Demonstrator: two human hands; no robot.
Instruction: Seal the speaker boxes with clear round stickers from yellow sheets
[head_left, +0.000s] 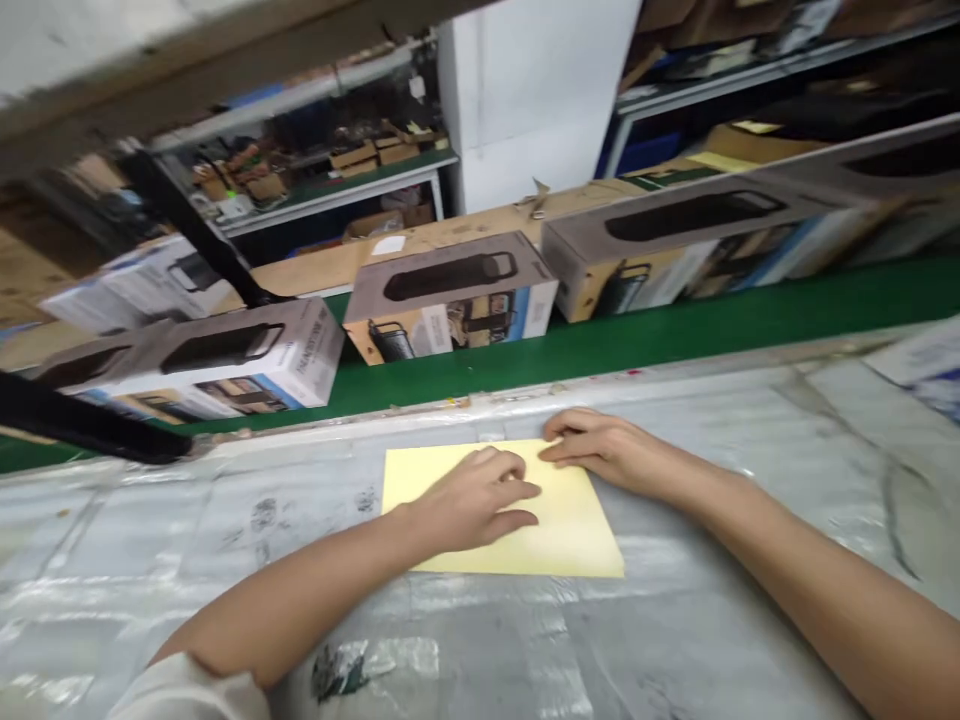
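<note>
A pale yellow sheet [577, 530] lies flat on the grey, plastic-covered table [495, 640]. My left hand [480, 500] rests over the middle of the sheet, its fingers apart and slightly curled, pointing right. At the sheet's upper right edge is my right hand [589, 448], with its fingertips on the paper near the corner. The right fingers are extended and a little apart. Neither hand visibly grips anything.
Beyond the table, printed product boxes [457, 275] stand in a row on a green surface [600, 325]. Black posts [97, 425] rise at the left. A printed paper or bag [922, 365] lies at the far right. Shelves with cartons are farther back.
</note>
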